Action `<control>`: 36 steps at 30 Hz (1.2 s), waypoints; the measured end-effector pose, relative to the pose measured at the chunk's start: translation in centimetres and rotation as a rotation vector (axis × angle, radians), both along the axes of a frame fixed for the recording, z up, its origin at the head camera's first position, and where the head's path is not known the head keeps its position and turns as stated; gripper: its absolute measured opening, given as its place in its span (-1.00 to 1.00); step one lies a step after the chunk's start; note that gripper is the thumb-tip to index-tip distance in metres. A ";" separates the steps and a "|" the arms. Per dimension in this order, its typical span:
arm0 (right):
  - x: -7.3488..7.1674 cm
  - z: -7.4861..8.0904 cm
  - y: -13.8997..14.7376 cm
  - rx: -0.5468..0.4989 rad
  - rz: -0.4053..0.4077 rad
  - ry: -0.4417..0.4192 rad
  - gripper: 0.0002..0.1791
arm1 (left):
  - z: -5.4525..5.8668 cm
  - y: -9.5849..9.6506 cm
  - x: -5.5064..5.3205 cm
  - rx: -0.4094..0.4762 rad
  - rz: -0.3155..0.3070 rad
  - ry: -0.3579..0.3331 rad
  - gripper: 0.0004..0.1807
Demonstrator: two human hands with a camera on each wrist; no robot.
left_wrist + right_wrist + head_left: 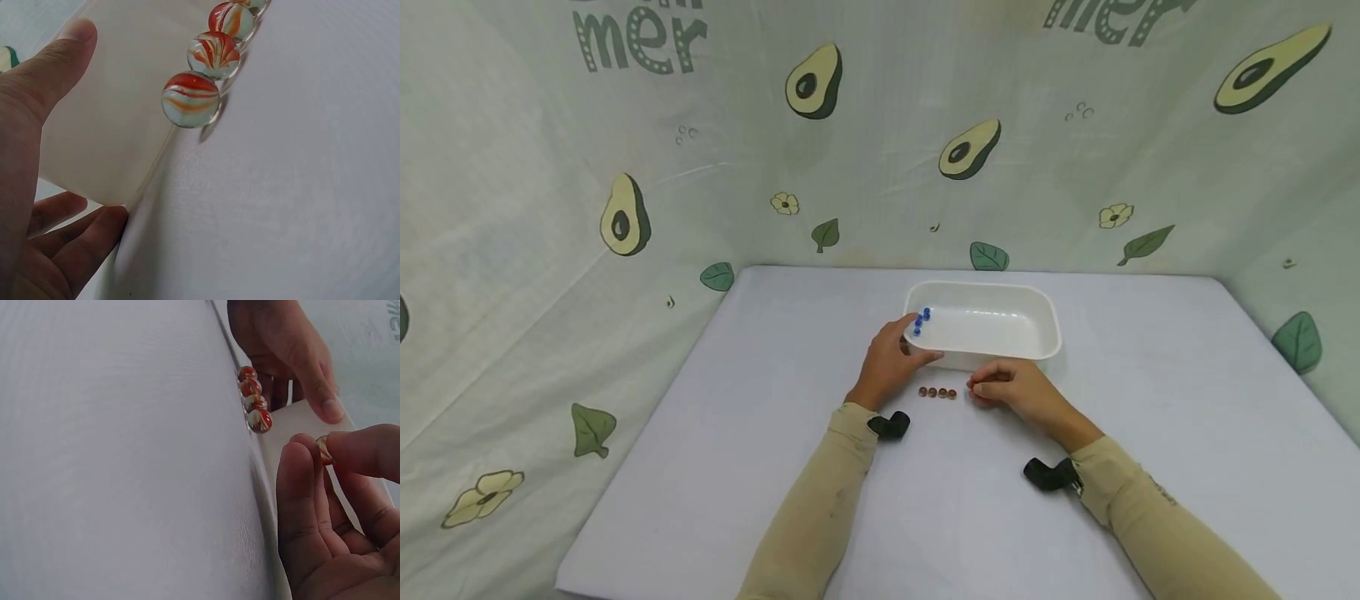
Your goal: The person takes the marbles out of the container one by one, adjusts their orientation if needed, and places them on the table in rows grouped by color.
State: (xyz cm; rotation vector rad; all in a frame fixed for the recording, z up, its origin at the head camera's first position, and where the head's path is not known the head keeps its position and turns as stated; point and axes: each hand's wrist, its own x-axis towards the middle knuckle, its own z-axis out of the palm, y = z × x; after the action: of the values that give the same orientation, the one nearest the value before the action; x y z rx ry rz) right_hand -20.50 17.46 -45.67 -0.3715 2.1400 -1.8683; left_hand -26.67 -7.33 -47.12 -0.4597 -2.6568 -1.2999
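A white rectangular plastic tray stands on the table. My left hand holds its left end, thumb along the front wall and fingers around the corner, as the left wrist view shows. Between the thumb and fingertip of my right hand is a glass marble with orange-red swirls, partly covered by the fingers. Several similar glass marbles form a short row on the table along the tray's front, left of the right hand. Inside the tray, several small blue balls lie at its left end.
The table has a white cover. Behind it and at both sides hangs a pale green cloth printed with avocados and leaves. Black wrist devices sit at both sleeve cuffs.
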 end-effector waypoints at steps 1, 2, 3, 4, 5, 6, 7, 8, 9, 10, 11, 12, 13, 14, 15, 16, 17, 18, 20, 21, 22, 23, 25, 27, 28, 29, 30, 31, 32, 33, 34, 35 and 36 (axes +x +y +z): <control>-0.1 -0.1 0.0 0.001 0.003 -0.001 -0.71 | 0.0 0.0 0.0 0.003 0.002 0.000 -0.07; -0.1 -0.1 0.0 0.001 0.008 -0.003 -0.71 | 0.1 0.0 0.1 0.003 0.004 0.000 -0.07; -0.2 -0.2 0.0 0.005 0.013 -0.005 -0.71 | 0.1 0.0 0.1 0.002 0.007 0.000 -0.06; -0.3 -0.3 -0.1 0.008 0.018 -0.006 -0.70 | 0.1 0.0 0.1 0.001 0.008 0.000 -0.07; -0.3 -0.4 -0.1 0.009 0.023 -0.009 -0.70 | 0.1 0.0 0.1 0.000 0.008 0.002 -0.06; -0.4 -0.5 -0.1 0.010 0.029 -0.011 -0.70 | 0.1 0.0 0.1 -0.005 0.009 0.001 -0.06; -0.4 -0.6 -0.1 0.008 0.030 -0.014 -0.70 | 0.1 0.0 0.1 -0.011 0.007 0.003 -0.06; -0.4 -0.6 -0.1 0.008 0.030 -0.018 -0.70 | 0.1 0.0 0.0 -0.017 0.005 0.007 -0.06; -0.4 -0.7 -0.1 0.010 0.032 -0.017 -0.70 | 0.1 0.0 0.0 -0.021 0.004 0.011 -0.06; -0.5 -0.7 -0.2 0.010 0.031 -0.019 -0.69 | 0.1 0.0 0.0 -0.026 0.003 0.015 -0.06; -0.5 -0.7 -0.2 0.014 0.027 -0.021 -0.70 | 0.1 0.0 0.0 -0.032 0.003 0.019 -0.06; -0.6 -0.7 -0.3 0.025 0.025 -0.019 -0.70 | 0.1 0.0 0.0 -0.037 0.005 0.022 -0.06; -0.6 -0.7 -0.3 0.034 0.022 -0.017 -0.71 | 0.1 0.0 0.0 -0.038 0.006 0.027 -0.07; -0.6 -0.7 -0.4 0.046 0.027 -0.008 -0.71 | 0.1 0.0 0.0 -0.039 0.008 0.029 -0.07; -0.7 -0.6 -0.5 0.055 0.027 -0.003 -0.71 | 0.0 0.0 0.0 -0.038 0.010 0.032 -0.07; -0.7 -0.6 -0.6 0.068 0.027 0.000 -0.72 | 0.0 0.0 0.0 -0.039 0.012 0.033 -0.07; -0.8 -0.6 -0.7 0.081 0.027 0.002 -0.73 | 0.0 -0.1 0.0 -0.040 0.014 0.034 -0.07; -0.8 -0.5 -0.8 0.095 0.030 0.007 -0.74 | -0.1 -0.1 0.0 -0.040 0.014 0.035 -0.07; -0.8 -0.4 -0.9 0.123 0.031 0.017 -0.75 | -0.1 -0.1 0.0 -0.037 0.011 0.039 -0.07; -0.8 -0.4 -0.9 0.139 0.026 0.016 -0.75 | -0.1 -0.1 -0.1 -0.035 0.009 0.043 -0.07; -0.7 -0.4 -1.0 0.158 0.026 0.023 -0.76 | -0.2 -0.1 -0.1 -0.032 0.005 0.044 -0.07; -0.7 -0.4 -1.0 0.175 0.023 0.026 -0.76 | -0.2 -0.1 -0.1 -0.028 0.001 0.045 -0.08; -0.7 -0.3 -1.0 0.203 0.018 0.034 -0.76 | -0.2 -0.1 -0.1 -0.019 -0.005 0.047 -0.08; -0.7 -0.2 -1.1 0.222 0.011 0.038 -0.76 | -0.2 -0.1 -0.1 -0.012 -0.009 0.049 -0.09; -0.7 -0.2 -1.1 0.231 0.006 0.041 -0.76 | -0.2 -0.1 -0.1 -0.010 -0.009 0.050 -0.09; -0.8 -0.2 -1.2 0.236 0.002 0.042 -0.76 | -0.1 -0.1 -0.2 -0.009 -0.009 0.051 -0.09; -0.8 -0.2 -1.2 0.245 -0.002 0.046 -0.77 | -0.1 -0.1 -0.2 -0.009 -0.011 0.052 -0.09; -0.8 -0.2 -1.3 0.252 -0.005 0.048 -0.77 | -0.1 -0.1 -0.2 -0.006 -0.012 0.051 -0.09; -0.8 -0.2 -1.3 0.258 -0.008 0.051 -0.77 | -0.1 0.0 -0.2 -0.005 -0.012 0.051 -0.08; -0.8 -0.2 -1.3 0.263 -0.010 0.052 -0.77 | -0.1 0.0 -0.2 -0.006 -0.012 0.050 -0.08; -0.8 -0.2 -1.3 0.267 -0.012 0.055 -0.77 | -0.2 0.0 -0.3 -0.005 -0.012 0.050 -0.08; -0.8 -0.2 -1.4 0.267 -0.013 0.055 -0.77 | -0.2 0.0 -0.3 -0.006 -0.013 0.049 -0.09; -0.8 -0.2 -1.4 0.270 -0.015 0.057 -0.77 | -0.2 0.0 -0.3 -0.005 -0.014 0.048 -0.08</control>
State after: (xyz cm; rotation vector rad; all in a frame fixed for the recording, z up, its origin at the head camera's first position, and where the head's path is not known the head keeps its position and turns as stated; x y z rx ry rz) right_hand -21.25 16.09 -45.87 -0.3529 2.3983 -1.5642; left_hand -26.96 -7.36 -47.31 -0.5041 -2.6231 -1.2699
